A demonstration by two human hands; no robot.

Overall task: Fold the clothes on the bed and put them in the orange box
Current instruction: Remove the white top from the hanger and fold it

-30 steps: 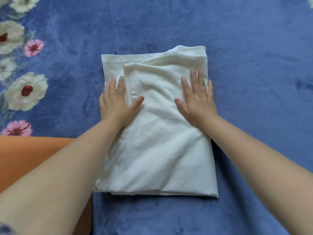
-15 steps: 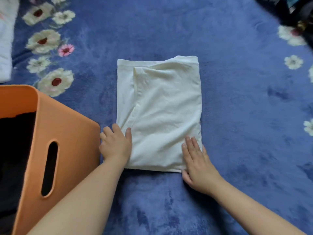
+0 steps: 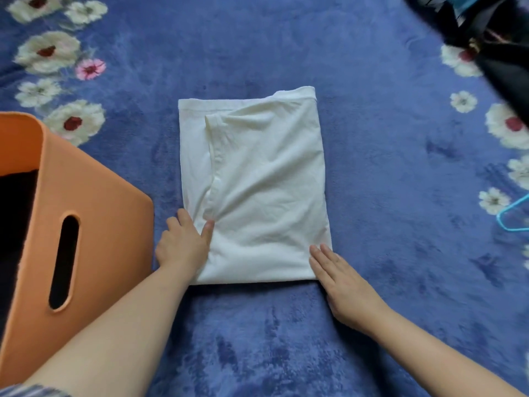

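While both hands work at its near corners, a white garment [image 3: 257, 190], already folded into a neat upright rectangle, lies flat in the middle of a blue plush bedspread [image 3: 386, 196]. The left hand [image 3: 183, 245] sits at the garment's near left corner, thumb lying on top of the cloth and the other fingers tucked along or under its left edge, so that it appears to pinch the corner; how far the fingers reach beneath cannot be told. The right hand [image 3: 343, 279] rests at the near right corner with its fingers straight and together, their tips touching the cloth's edge and the palm flat on the bedspread, grasping nothing.

An orange box [image 3: 94, 224] stands just to the left of the garment, close beside the left hand but not touching the cloth. A slot handle is cut into its near side, and something dark lies inside.

White and pink flowers are printed on the bedspread at far left and along the right edge. A dark heap of clothing [image 3: 492, 38] occupies the far right corner, and part of a light blue hanger [image 3: 512, 216] shows at the right edge.
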